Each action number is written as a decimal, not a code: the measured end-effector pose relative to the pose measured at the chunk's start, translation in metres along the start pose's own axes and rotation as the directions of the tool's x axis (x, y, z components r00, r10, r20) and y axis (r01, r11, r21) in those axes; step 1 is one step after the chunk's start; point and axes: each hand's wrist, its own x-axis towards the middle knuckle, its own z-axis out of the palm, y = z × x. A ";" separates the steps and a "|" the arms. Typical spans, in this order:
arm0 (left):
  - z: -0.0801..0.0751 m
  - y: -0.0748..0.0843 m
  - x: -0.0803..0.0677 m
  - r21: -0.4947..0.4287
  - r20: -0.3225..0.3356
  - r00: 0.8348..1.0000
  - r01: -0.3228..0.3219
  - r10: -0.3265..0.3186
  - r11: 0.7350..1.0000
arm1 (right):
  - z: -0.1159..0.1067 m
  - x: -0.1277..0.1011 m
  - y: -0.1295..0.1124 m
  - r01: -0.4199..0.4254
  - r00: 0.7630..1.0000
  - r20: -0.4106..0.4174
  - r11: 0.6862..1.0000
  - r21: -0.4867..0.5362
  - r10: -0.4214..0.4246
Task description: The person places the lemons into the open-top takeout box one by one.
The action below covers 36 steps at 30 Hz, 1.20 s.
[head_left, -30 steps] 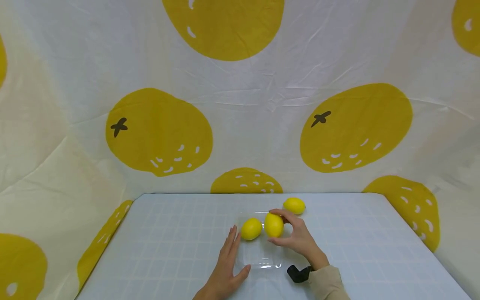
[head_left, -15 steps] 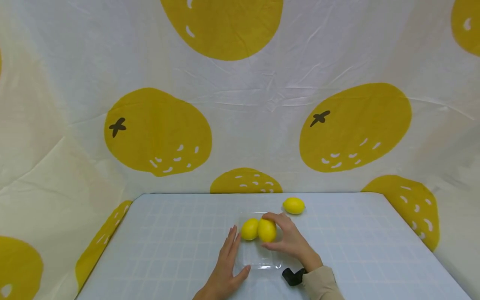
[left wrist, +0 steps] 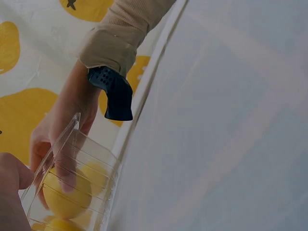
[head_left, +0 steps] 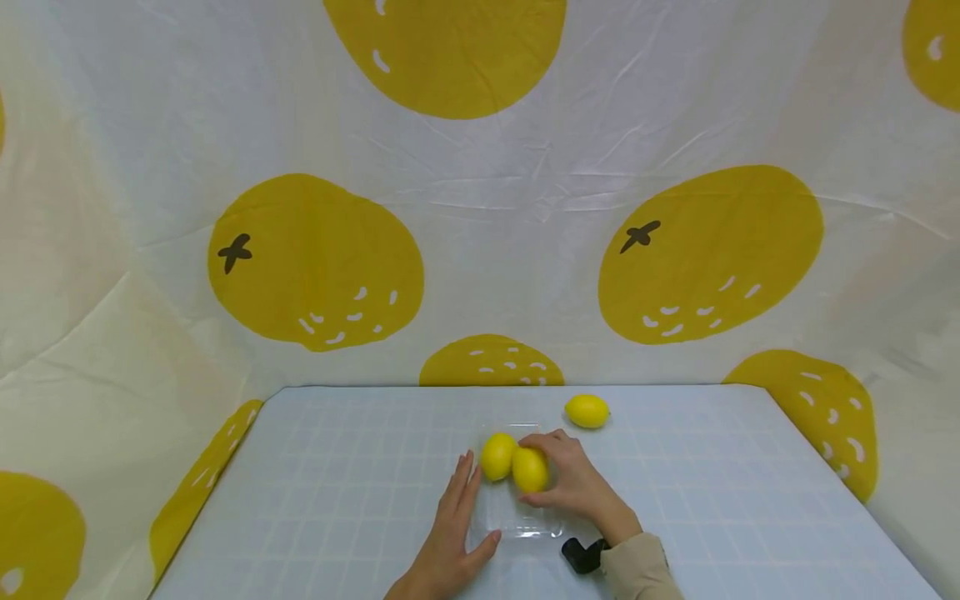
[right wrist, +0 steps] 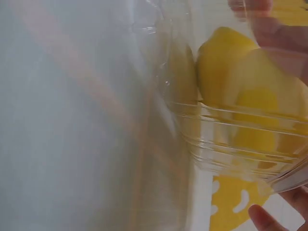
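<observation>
Since a second ago, the right hand (head_left: 576, 483) has carried its lemon (head_left: 530, 469) down into the clear tray (head_left: 525, 525), fingers curled round it, touching the second lemon (head_left: 498, 455) at ten o'clock. Left hand (head_left: 450, 542) rests open-fingered against the tray, apparently steadying it on the worktop (head_left: 337, 500).

Tray (head_left: 517, 523) sits mid-table (head_left: 315, 492), near the front edge. Two lemons in it, touching: left lemon (head_left: 498, 456), right lemon (head_left: 530, 469) slightly nearer the person. Right hand (head_left: 573, 482) grips the right lemon from the right. Left hand (head_left: 450, 542) lies flat on the table against the tray's left side. Third lemon (head_left: 587, 411) on the table behind and right of the tray, apart. Cloth (head_left: 480, 192) behind the table.
</observation>
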 end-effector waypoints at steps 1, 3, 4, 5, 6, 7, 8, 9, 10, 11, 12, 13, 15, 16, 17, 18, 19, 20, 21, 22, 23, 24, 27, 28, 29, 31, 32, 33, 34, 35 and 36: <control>0.000 0.000 0.000 -0.001 -0.004 1.000 -0.004 0.004 1.000 | 0.000 0.000 -0.001 -0.003 1.000 0.010 1.000 -0.009 0.003; 0.001 -0.001 0.000 -0.002 -0.014 1.000 -0.021 0.021 1.000 | -0.001 0.000 -0.003 -0.013 0.999 0.033 0.999 -0.031 0.014; 0.001 -0.001 0.000 0.000 -0.019 0.999 -0.029 0.029 1.000 | -0.001 0.000 -0.003 -0.020 0.999 0.048 0.999 -0.037 0.022; 0.001 -0.001 0.000 -0.001 -0.021 0.999 -0.030 0.030 1.000 | -0.001 0.000 -0.004 -0.032 0.997 0.064 0.999 -0.036 0.034; 0.001 -0.002 0.000 0.003 -0.025 0.999 -0.034 0.034 0.999 | -0.001 0.000 -0.005 -0.045 0.995 0.083 0.998 -0.032 0.047; 0.002 -0.002 0.000 0.005 -0.026 0.999 -0.032 0.032 0.999 | -0.001 0.000 -0.005 -0.057 0.992 0.108 0.998 -0.032 0.060; 0.001 -0.002 0.000 0.004 -0.025 0.999 -0.028 0.028 1.000 | -0.001 0.000 -0.006 -0.070 0.988 0.133 0.997 -0.031 0.074; 0.001 -0.002 0.000 0.005 -0.022 1.000 -0.021 0.021 1.000 | -0.001 0.000 -0.006 -0.086 0.984 0.157 0.996 -0.026 0.089; 0.001 -0.001 0.000 0.001 -0.016 1.000 -0.012 0.012 1.000 | -0.001 0.000 -0.006 -0.099 0.979 0.179 0.995 -0.023 0.102; 0.001 -0.001 -0.001 -0.002 -0.011 1.000 -0.005 0.005 1.000 | -0.001 0.000 -0.007 -0.112 0.973 0.200 0.993 -0.020 0.114; 0.001 -0.001 -0.001 -0.003 -0.006 1.000 0.003 -0.003 1.000 | -0.002 0.001 -0.007 -0.125 0.968 0.219 0.992 -0.022 0.127; 0.001 -0.001 -0.001 -0.004 -0.001 1.000 0.011 -0.011 1.000 | -0.002 0.001 -0.007 -0.131 0.963 0.233 0.991 -0.027 0.133; 0.001 -0.001 -0.001 0.001 0.010 1.000 0.019 -0.019 1.000 | -0.002 0.001 -0.007 -0.134 0.960 0.244 0.991 -0.030 0.137; 0.001 0.000 -0.001 0.006 0.009 1.000 0.018 -0.018 1.000 | -0.003 0.001 -0.007 -0.133 0.959 0.247 0.991 -0.032 0.137; 0.001 0.000 -0.001 0.011 0.010 1.000 0.020 -0.020 1.000 | -0.003 0.001 -0.007 -0.132 0.959 0.250 0.991 -0.033 0.136; 0.001 0.000 -0.001 0.014 0.013 1.000 0.024 -0.025 1.000 | -0.003 0.001 -0.007 -0.129 0.959 0.251 0.991 -0.034 0.133; 0.001 0.000 -0.001 0.017 0.016 0.999 0.028 -0.028 0.999 | -0.004 0.001 -0.008 -0.130 0.957 0.255 0.991 -0.033 0.134; 0.000 0.000 -0.001 0.015 0.016 0.999 0.031 -0.031 0.999 | -0.004 0.001 -0.008 -0.133 0.956 0.259 0.991 -0.033 0.137; 0.000 0.000 -0.001 0.015 0.016 0.999 0.033 -0.033 0.999 | -0.004 0.002 -0.008 -0.134 0.955 0.263 0.990 -0.034 0.138; 0.000 0.001 -0.001 0.013 0.015 0.999 0.033 -0.033 0.999 | -0.004 0.002 -0.009 -0.137 0.953 0.267 0.990 -0.033 0.141; 0.000 0.001 -0.001 0.009 0.020 0.999 0.036 -0.036 0.999 | -0.004 0.001 -0.009 -0.141 0.952 0.270 0.989 -0.032 0.145; 0.000 0.001 -0.001 0.005 0.025 0.999 0.038 -0.039 0.999 | -0.005 0.001 -0.009 -0.145 0.951 0.272 0.989 -0.030 0.147; 0.000 0.001 -0.001 0.000 0.034 0.998 0.044 -0.044 0.999 | -0.006 0.001 -0.010 -0.129 0.957 0.261 0.991 -0.017 0.129; 0.000 0.001 -0.001 -0.001 0.035 0.998 0.046 -0.046 0.999 | -0.006 0.001 -0.010 -0.122 0.959 0.256 0.992 -0.011 0.121; 0.000 0.001 -0.001 0.000 0.036 0.998 0.046 -0.046 0.999 | -0.007 0.001 -0.010 -0.114 0.962 0.250 0.993 -0.008 0.112; 0.000 0.001 -0.001 0.004 0.034 0.998 0.044 -0.044 0.999 | -0.008 0.001 -0.010 -0.094 0.967 0.238 0.996 0.000 0.091; 0.000 0.001 -0.001 0.005 0.030 0.999 0.039 -0.039 0.999 | -0.008 0.001 -0.010 -0.087 0.969 0.232 0.996 0.005 0.084; -0.001 0.002 -0.001 0.002 0.027 0.999 0.035 -0.035 0.999 | -0.008 0.001 -0.009 -0.084 0.970 0.228 0.996 0.006 0.081; -0.001 0.002 -0.001 0.001 0.023 0.999 0.030 -0.030 1.000 | -0.009 0.001 -0.010 -0.086 0.972 0.220 0.996 0.010 0.082; -0.001 0.002 -0.001 0.001 0.020 1.000 0.024 -0.024 1.000 | -0.009 0.001 -0.010 -0.090 0.975 0.206 0.996 0.021 0.084; -0.001 0.002 -0.001 0.001 0.016 1.000 0.020 -0.020 1.000 | -0.010 0.001 -0.010 -0.096 0.978 0.191 0.995 0.038 0.087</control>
